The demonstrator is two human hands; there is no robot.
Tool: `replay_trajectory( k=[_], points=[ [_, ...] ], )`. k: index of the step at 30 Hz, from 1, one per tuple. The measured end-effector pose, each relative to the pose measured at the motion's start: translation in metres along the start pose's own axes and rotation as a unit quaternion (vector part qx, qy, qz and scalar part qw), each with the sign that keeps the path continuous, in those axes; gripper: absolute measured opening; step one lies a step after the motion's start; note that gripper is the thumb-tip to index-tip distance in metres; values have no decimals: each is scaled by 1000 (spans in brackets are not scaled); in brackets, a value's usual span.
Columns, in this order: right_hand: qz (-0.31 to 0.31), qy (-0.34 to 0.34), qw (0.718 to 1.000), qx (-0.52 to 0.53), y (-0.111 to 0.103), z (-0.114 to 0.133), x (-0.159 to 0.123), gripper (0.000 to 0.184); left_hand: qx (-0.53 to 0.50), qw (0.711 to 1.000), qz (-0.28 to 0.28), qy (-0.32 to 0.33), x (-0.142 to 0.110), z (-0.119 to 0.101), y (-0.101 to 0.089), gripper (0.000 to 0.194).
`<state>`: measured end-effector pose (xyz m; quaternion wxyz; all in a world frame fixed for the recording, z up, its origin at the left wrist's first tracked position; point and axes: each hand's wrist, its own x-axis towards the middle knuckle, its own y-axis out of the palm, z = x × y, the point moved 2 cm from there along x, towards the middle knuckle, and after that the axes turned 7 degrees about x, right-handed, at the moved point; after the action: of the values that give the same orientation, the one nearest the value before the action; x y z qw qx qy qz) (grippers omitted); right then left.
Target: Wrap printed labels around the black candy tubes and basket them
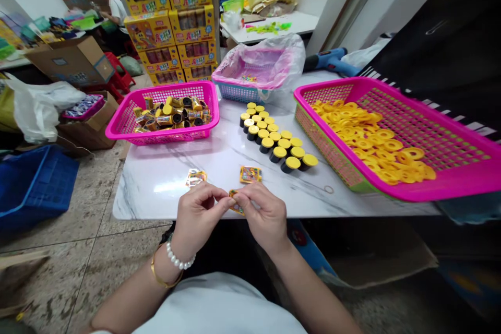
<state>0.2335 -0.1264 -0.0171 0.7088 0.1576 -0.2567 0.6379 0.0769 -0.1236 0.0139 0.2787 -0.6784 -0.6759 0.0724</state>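
Both my hands meet at the front edge of the white marble-pattern table [156, 193]. My left hand [198, 216] and my right hand [264, 214] pinch a small yellow-orange foil packet [236, 203], partly hidden by my fingers. Two similar packets [195, 178] [250, 174] lie just beyond them. Further back stand rows of black cylinders with yellow caps [274, 138]. A pink basket [156, 137] holds wrapped cylinders [172, 114], and another pink basket [336, 167] on the right holds yellow rings [371, 141].
A plastic-lined pink and blue basket [238, 91] stands at the table's back, near a blue tool [332, 60]. Yellow boxes [168, 26] are stacked behind it. A person [111, 15] stands at the back left among cartons. A blue crate [35, 188] sits on the floor at left.
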Motion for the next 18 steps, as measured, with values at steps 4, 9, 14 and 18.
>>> replay_trajectory(
  k=[4,9,14,18],
  points=[
    [-3,-50,995,-82,6,2,-5,8,26,1000,-1,2,-5,1,-4,7],
    [-21,-83,989,-119,12,1,-10,10,14,1000,12,-15,-9,6,-6,7],
    [-15,-69,996,-63,10,6,-13,14,11,999,26,32,-8,4,-11,9],
    [15,-28,997,66,8,13,-41,23,29,997,-75,15,-8,4,-37,6]
  ],
)
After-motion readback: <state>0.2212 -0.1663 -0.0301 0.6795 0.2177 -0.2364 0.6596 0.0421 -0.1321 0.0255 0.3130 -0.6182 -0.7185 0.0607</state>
